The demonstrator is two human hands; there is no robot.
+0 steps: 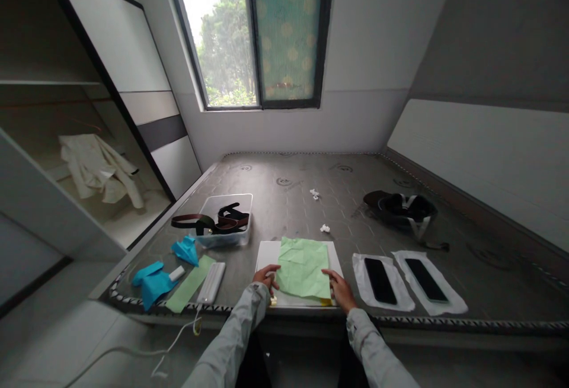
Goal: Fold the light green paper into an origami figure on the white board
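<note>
A creased light green paper sheet [303, 266] lies on a white board [267, 255] at the near edge of a grey mattress surface [311, 198]. My left hand [265, 277] rests on the sheet's left edge with fingers bent, pressing it down. My right hand [341, 287] touches the sheet's right lower edge, fingers laid on it. Something yellow peeks out under the sheet's near edge, between my hands.
Left of the board lie a white power strip [211, 282], a green paper strip [190, 284] and blue folded papers [153, 282]. A clear tub [224, 219] holds belts. Two black phones [380, 280] [425, 279] lie on white wrappers at right. A dark bag [402, 205] sits behind them.
</note>
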